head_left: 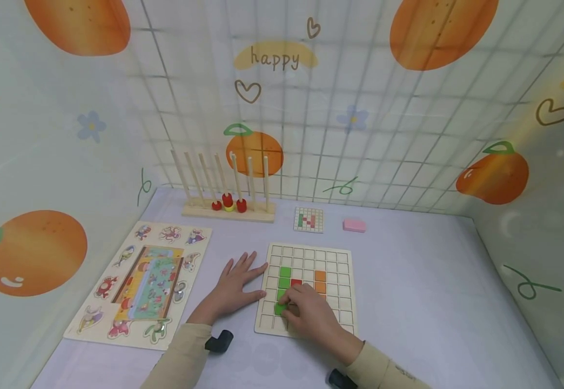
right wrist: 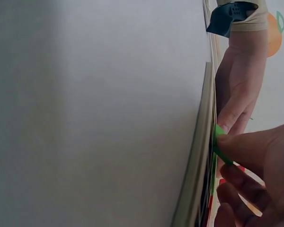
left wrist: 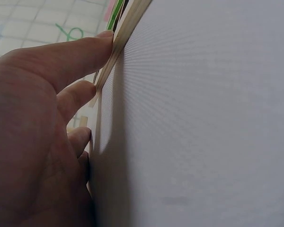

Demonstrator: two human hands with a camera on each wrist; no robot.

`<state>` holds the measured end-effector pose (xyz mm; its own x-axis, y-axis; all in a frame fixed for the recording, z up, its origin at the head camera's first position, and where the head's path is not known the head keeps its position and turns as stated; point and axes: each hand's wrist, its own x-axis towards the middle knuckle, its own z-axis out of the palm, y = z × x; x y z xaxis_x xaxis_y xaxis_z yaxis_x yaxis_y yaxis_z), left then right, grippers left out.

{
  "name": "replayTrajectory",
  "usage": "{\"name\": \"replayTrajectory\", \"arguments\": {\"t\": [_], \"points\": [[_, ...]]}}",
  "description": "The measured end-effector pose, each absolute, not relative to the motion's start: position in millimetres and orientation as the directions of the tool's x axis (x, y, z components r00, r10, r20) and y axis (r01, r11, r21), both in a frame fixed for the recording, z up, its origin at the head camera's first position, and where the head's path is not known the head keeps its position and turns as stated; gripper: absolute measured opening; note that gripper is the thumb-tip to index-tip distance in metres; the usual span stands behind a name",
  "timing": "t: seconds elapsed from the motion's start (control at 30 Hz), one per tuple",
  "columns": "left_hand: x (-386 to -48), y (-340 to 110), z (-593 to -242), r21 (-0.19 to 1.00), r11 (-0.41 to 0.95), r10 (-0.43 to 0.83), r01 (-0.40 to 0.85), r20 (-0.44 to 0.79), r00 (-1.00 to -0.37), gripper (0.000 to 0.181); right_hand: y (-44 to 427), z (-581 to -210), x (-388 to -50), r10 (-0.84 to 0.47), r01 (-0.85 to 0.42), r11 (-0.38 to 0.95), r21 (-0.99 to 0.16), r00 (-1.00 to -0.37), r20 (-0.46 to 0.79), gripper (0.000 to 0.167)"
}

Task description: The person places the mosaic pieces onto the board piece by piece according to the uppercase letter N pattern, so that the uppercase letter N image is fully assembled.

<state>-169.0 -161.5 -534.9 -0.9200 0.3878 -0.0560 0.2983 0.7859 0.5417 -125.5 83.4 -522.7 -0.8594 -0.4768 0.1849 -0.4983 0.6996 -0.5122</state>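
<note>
A square wooden grid board (head_left: 337,270) lies flat on the table. My right hand (head_left: 311,316) is over its lower left part, pinching a green square tile (head_left: 279,309) between thumb and forefinger; the right wrist view shows this green tile (right wrist: 222,152) tilted at the board's surface. Above it stands a column of green tiles (head_left: 284,276). A red tile (head_left: 296,282) shows partly beside the right hand, and orange tiles (head_left: 320,281) sit farther right. With fingers spread, my left hand (head_left: 233,286) touches the board's left edge by thumb and forefinger.
Behind the board lie a small pattern card (head_left: 308,220) and a pink block (head_left: 354,225). A wooden peg stand (head_left: 257,216) with red and yellow beads stands at the back left. A sea-animal puzzle board (head_left: 136,292) lies left of the left hand. Patterned curtains enclose the table.
</note>
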Motion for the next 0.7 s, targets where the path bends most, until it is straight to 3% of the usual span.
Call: {"name": "replayTrajectory", "arguments": {"t": [0.33, 0.7], "points": [[-168.5, -161.4, -535.3, 0.539, 0.791, 0.38, 0.289, -0.063, -0.923, 0.07, 83.2, -518.7, -125.6, -0.484, -0.49, 0.747, -0.45, -0.864, 0.137, 0.017], [-167.9, -160.7, -535.2, 0.534, 0.795, 0.375, 0.288, -0.059, -0.925, 0.07, 84.8, -519.8, -127.4, -0.513, -0.533, 0.745, -0.4, -0.842, 0.168, 0.015]]}}
